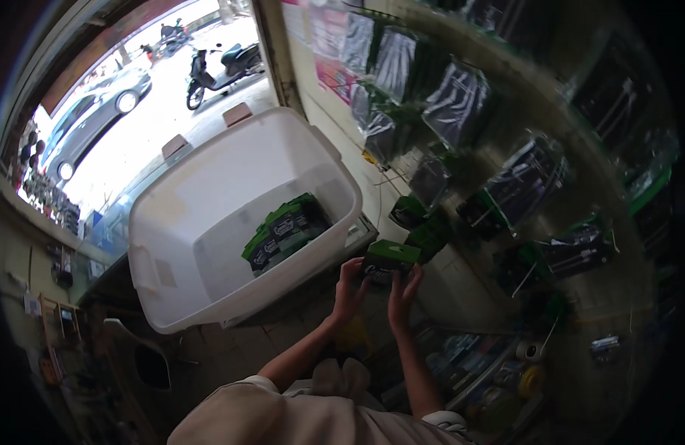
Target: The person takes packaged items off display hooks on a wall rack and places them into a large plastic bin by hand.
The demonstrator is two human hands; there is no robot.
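Observation:
Between my two hands is a green and black package (pixel 391 259) with white lettering and a hang hole in its green top edge. My left hand (pixel 349 285) grips its left side, and my right hand (pixel 405 291) grips the lower right side. To the left stands a large white plastic bin (pixel 172 252), open at the top. Several similar green and black packages (pixel 287 228) lie in a row on its bottom. Just beyond the held package, more green packages (pixel 428 233) hang by the wall.
Clear-wrapped packages (pixel 457 100) hang on hooks along the right wall. A glass case (pixel 476 363) with small goods stands at the lower right. A chair (pixel 146 356) is at the lower left. Outside the doorway are a parked scooter (pixel 227 70) and a car (pixel 98 119).

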